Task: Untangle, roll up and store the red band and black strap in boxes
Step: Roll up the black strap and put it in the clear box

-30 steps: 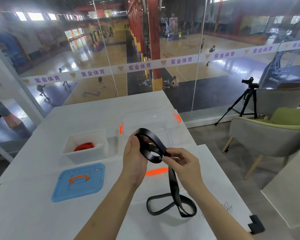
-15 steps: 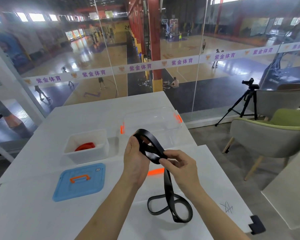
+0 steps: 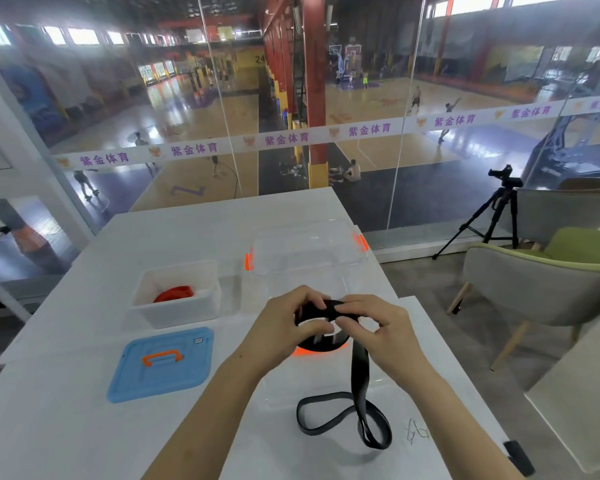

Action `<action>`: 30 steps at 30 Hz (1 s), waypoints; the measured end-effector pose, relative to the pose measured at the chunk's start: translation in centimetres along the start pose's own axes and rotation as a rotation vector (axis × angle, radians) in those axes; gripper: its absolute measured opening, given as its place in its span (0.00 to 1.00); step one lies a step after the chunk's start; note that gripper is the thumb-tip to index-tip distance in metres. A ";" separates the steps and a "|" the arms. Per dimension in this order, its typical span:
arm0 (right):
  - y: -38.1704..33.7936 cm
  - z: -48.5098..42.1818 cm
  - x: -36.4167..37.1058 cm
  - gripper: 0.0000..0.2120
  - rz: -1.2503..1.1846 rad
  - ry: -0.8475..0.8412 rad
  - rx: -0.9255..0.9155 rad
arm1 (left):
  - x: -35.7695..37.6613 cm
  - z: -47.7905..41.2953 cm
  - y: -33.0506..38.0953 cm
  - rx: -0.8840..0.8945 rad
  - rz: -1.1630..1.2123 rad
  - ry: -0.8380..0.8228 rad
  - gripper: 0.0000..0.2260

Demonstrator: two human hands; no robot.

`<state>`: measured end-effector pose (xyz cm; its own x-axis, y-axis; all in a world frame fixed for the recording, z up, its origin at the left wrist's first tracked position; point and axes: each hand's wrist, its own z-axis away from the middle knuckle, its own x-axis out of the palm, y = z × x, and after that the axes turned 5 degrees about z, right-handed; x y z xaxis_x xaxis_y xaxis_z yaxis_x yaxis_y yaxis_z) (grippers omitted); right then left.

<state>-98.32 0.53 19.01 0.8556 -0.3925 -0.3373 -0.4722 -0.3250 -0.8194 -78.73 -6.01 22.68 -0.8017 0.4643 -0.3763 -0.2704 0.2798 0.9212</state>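
left hand (image 3: 284, 329) pinches coiled black flat strap (image 3: 359, 379) | right hand (image 3: 373, 327) pinches same coil | tail loops on white worktop (image 3: 66, 427)

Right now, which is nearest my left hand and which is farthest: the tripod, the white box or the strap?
1. Strap: the left hand is holding it.
2. White box: on the table, off to the hand's left.
3. Tripod: far off to the right, beyond the table.
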 end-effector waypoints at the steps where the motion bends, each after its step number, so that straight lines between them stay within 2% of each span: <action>1: 0.0 0.0 -0.1 0.12 0.016 -0.014 -0.016 | 0.2 0.1 0.0 -0.010 -0.019 0.003 0.13; 4: -0.2 0.0 -0.1 0.11 0.026 -0.052 -0.019 | 0.4 0.2 0.1 -0.038 -0.034 0.023 0.13; 9: -0.7 -0.1 -0.5 0.10 -0.130 -0.051 0.147 | 0.9 0.2 0.2 -0.004 0.089 0.034 0.11; 12: -0.7 -0.2 -0.7 0.10 -0.197 -0.038 0.172 | 1.2 0.1 0.2 -0.013 0.158 0.034 0.10; 19: -0.7 -0.1 -0.9 0.12 -0.222 -0.025 0.197 | 1.6 0.0 -0.1 -0.005 0.146 0.010 0.10; 22: -0.6 0.0 -0.9 0.14 -0.242 -0.029 0.203 | 2.1 0.0 -0.2 -0.010 0.185 0.064 0.07; 26: -0.2 0.2 -1.0 0.12 -0.331 -0.023 0.222 | 2.4 -0.2 -0.4 -0.013 0.283 0.138 0.09; 30: 0.2 0.5 -1.0 0.14 -0.391 0.000 0.269 | 2.2 -0.2 0.0 0.022 0.423 0.265 0.06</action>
<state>-99.17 1.27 18.94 0.9583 -0.2852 0.0206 -0.0427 -0.2141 -0.9759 -80.58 -5.17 21.89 -0.9474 0.3122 0.0705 0.1169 0.1323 0.9843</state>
